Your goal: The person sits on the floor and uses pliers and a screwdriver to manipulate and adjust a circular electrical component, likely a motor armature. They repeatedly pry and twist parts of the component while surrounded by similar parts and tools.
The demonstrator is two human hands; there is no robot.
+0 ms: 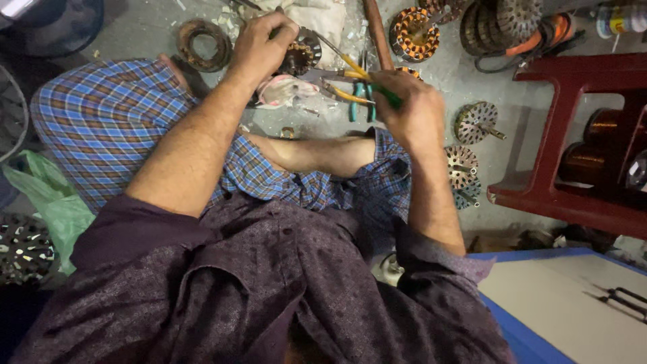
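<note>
- The left hand (261,42) has its grip wrapped around a wound motor stator (300,52), a dark ring with orange coil windings, holding it above the concrete floor (431,74); the fingers are pressed together over the ring's near edge.
- The right hand (412,106) has its grip pinched shut on the green handle of a thin tool (350,66), whose yellow shaft runs from the grip up toward the stator.
- Just below the tool's shaft, between the two grips, a pair of teal-handled pliers (362,100) lies on the floor beside a crumpled rag (283,91).
- Beyond the right grip sit more wound stators (412,32); to its outer side lie slotted rotor discs (475,121) and a red plastic stool (573,121) with copper wire spools (596,145) under it.
- Risk, as I judge it: the tool tip could slip off the stator and nick the winding's insulation, or jab the left fingers, because the ring is held in the air by one hand only.
- A twist of the ring in the left grip could also bend the thin shaft.
</note>
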